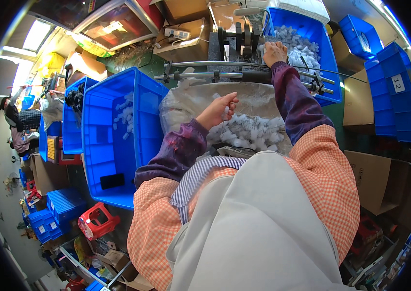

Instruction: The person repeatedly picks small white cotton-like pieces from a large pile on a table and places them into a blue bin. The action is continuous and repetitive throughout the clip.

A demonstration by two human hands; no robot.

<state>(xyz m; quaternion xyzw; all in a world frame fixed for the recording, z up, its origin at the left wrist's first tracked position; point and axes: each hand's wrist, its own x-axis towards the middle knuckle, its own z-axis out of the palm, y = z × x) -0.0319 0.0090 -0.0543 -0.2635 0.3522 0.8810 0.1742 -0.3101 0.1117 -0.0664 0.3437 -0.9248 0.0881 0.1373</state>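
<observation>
Pieces (256,132), small, whitish and translucent, lie in a loose heap on pale sheeting (258,98) directly in front of the person's body. Left hand (217,111): located above the near-left side of this heap; fingers curled together, clamped on a small pale piece (225,113) at the palm side. Right hand (275,52): extended forward to the right side of the dark metal machine (237,43); fingers bent downward and close together; whether they grip anything cannot be told. Two horizontal metal rails (198,64) run across the near side of the machine, beyond the sheeting. Right blue bin (329,53): positioned beside the machine, behind the right hand, and holding a large quantity of similar whitish parts. Left blue bin (101,128): positioned left of the sheeting; similar parts lie toward its far end, and a flat black rectangular object (112,181) rests at its near end. Red stool (98,220): located on the floor, near that bin.
</observation>
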